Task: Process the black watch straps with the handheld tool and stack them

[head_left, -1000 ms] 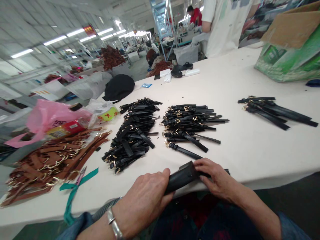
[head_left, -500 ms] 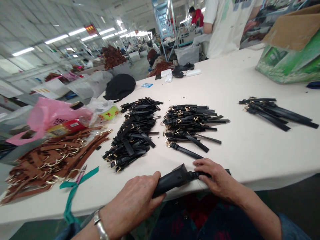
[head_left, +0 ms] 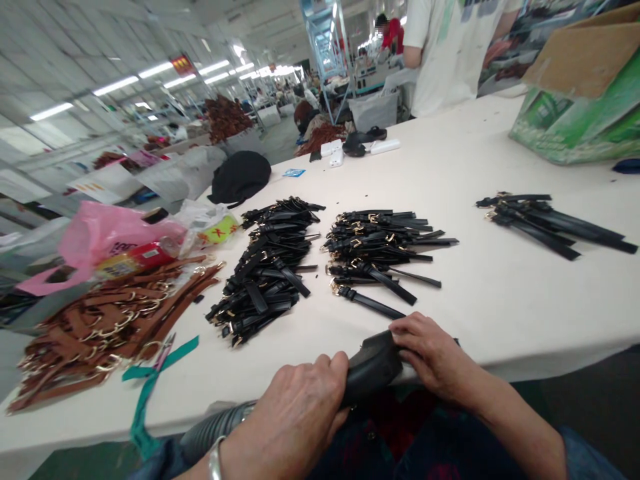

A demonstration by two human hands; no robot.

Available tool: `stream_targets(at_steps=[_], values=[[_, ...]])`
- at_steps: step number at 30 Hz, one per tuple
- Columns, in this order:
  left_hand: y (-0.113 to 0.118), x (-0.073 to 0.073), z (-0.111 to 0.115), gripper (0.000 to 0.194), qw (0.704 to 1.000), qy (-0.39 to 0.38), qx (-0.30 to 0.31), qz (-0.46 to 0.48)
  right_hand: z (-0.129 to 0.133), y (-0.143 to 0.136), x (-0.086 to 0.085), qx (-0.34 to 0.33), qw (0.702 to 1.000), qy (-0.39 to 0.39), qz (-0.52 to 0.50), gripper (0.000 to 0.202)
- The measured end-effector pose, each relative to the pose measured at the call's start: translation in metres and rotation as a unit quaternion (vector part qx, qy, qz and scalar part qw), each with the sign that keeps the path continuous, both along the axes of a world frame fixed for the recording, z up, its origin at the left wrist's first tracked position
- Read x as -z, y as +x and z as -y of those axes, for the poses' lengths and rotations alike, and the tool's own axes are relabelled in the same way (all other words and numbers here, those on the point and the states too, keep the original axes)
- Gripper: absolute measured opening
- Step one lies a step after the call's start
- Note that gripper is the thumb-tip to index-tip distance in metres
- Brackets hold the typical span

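My left hand (head_left: 305, 407) is wrapped round a black hand tool (head_left: 373, 370) with a blunt nozzle end, and a grey ribbed hose (head_left: 215, 427) runs back from it under my wrist. At the table's front edge my right hand (head_left: 433, 357) has its fingers closed at the tool's end on a black buckle strap, mostly hidden by the tool and fingers. Just beyond lies a single black strap (head_left: 373, 305) with a gold buckle. Behind it are a pile of black straps (head_left: 380, 247) and a denser pile (head_left: 273, 260) to its left.
A smaller bunch of black straps (head_left: 555, 223) lies at right, near a green carton (head_left: 575, 123). At left are brown straps with metal rings (head_left: 105, 327), scissors (head_left: 164, 353) with teal ribbon (head_left: 143, 407), and a pink bag (head_left: 107, 233). A person in white (head_left: 445, 60) stands across the table.
My left hand and the tool have moved right, so the nozzle now covers the buckle end of the strap. The ribbed hose has come into view. My right hand stays almost in place.
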State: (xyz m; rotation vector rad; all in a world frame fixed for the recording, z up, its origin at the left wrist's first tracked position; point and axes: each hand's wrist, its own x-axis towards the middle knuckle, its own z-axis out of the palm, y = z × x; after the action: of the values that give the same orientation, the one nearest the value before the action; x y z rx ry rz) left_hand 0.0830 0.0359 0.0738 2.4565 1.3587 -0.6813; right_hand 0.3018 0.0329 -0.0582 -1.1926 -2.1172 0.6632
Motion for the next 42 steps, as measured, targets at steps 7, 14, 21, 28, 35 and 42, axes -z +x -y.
stream_targets(at_steps=[7, 14, 21, 28, 35, 42], values=[[0.0, -0.009, -0.007, 0.026, 1.0, -0.008, 0.0, -0.022, -0.002, 0.003, 0.0, 0.012, 1.0, -0.013, 0.015, 0.02], [0.011, -0.007, -0.009, 0.025, 1.0, -0.004, 0.013, -0.019, -0.005, 0.001, 0.004, 0.024, 0.999, -0.037, -0.025, 0.015], [-0.001, -0.015, -0.016, 0.023, 0.999, -0.042, -0.02, -0.028, -0.005, 0.001, 0.001, 0.03, 0.998, -0.048, -0.027, 0.018], [0.015, -0.002, -0.013, 0.024, 0.999, -0.031, -0.009, -0.009, -0.007, 0.004, 0.005, 0.038, 0.995, -0.055, -0.073, 0.019], [-0.005, -0.001, -0.02, 0.016, 0.999, -0.027, -0.027, 0.011, -0.005, 0.003, 0.0, 0.063, 0.994, -0.064, -0.063, 0.02], [-0.014, -0.006, -0.025, 0.018, 0.999, -0.027, -0.025, -0.011, -0.004, -0.001, -0.005, 0.069, 0.995, -0.069, -0.037, 0.019]])
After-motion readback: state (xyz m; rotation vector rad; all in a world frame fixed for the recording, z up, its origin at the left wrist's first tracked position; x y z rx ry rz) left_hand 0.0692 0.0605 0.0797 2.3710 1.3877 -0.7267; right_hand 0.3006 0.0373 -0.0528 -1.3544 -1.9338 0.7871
